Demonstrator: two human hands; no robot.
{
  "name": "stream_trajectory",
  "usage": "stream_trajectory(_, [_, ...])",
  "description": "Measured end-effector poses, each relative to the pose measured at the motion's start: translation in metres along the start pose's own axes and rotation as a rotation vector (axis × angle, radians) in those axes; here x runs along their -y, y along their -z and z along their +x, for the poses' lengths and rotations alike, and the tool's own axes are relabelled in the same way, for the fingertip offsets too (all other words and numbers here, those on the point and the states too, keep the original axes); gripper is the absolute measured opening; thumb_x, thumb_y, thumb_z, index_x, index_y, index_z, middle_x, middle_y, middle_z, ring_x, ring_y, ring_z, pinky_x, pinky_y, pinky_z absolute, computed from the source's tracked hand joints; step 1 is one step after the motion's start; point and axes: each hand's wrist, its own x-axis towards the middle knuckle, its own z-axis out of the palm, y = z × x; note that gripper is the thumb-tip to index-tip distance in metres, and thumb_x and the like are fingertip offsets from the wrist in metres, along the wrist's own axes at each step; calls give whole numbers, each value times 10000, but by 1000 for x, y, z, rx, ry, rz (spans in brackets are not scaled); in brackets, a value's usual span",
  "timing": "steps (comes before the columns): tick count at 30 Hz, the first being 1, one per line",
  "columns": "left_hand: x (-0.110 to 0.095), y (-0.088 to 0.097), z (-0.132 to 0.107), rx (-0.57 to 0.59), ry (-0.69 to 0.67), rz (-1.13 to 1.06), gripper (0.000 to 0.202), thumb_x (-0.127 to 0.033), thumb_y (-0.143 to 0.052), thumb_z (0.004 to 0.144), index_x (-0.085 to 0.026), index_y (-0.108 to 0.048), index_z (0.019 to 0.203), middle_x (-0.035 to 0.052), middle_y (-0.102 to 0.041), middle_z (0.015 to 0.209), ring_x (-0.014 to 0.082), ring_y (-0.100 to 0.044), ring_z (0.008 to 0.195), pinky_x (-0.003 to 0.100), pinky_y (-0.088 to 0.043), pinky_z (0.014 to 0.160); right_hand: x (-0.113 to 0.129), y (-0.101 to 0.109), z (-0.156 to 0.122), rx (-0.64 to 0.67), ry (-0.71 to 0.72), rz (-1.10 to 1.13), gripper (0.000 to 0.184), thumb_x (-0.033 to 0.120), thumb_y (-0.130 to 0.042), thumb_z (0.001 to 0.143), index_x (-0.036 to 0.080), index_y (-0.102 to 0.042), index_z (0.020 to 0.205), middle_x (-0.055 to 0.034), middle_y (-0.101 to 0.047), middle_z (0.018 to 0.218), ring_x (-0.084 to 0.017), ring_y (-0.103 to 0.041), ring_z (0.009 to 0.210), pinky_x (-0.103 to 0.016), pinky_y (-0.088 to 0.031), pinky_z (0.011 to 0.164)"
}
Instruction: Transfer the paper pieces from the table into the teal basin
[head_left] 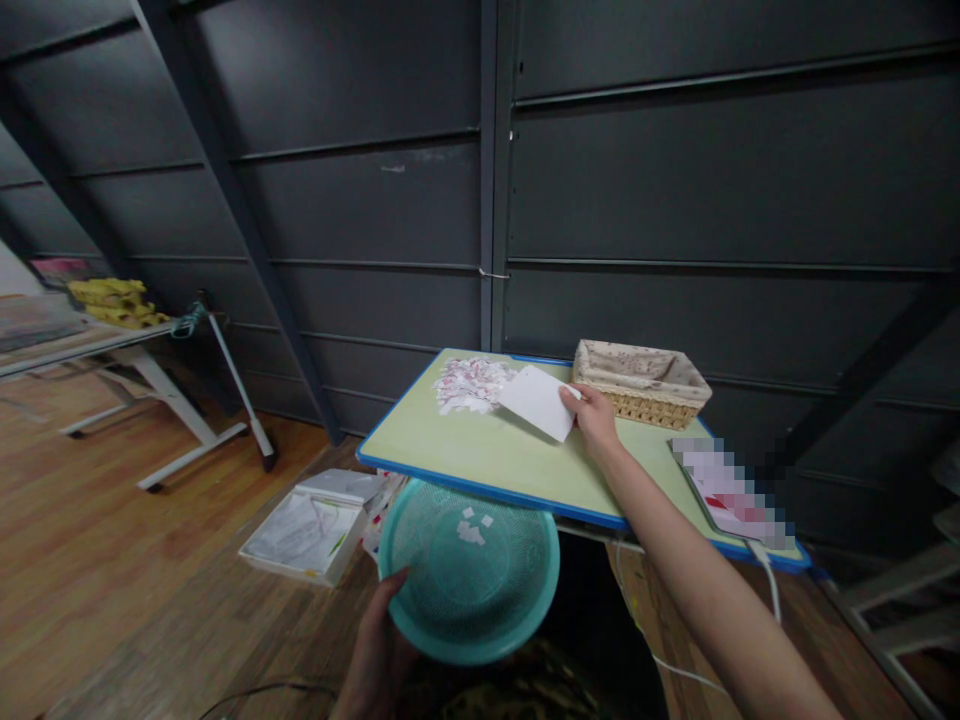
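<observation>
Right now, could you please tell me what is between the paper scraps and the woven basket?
In the head view, a white sheet, held by the right hand, is between them.

Two bare arms reach forward from the lower edge of the view; the right forearm [697, 560] slants in from the bottom right corner, long and bare, up and leftward to a wrist that looks nearly straight; the right grip [596, 415] is closed in a pinch, thumb and fingertips together toward the left; the left grip [379, 625] sits lower and nearer the body, left of centre, its thumb [396, 580] angled up and right, its fingers mostly hidden; little shows of the left forearm, cut off below.
</observation>
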Motion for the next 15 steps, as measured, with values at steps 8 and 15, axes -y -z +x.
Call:
stream_trajectory(8, [-4,-10,-2,-35,41,-58,773,-96,-592,755,-58,-301,1470,133,-805,885,355,-670,1051,524,-473,998,-3,-14,-16,234,185,-228,470,549,-655,680,136,-684,902,-72,-687,743,-180,-571,603,-271,-414,521])
stream_trajectory(15, [-4,-6,-4,0,57,-77,827,-145,-614,771,25,-200,1467,153,-794,899,353,-645,1092,482,-493,982,-11,-20,-18,221,216,-465,416,487,-577,743,135,-698,927,-70,-683,740,-182,-569,615,-280,-417,566])
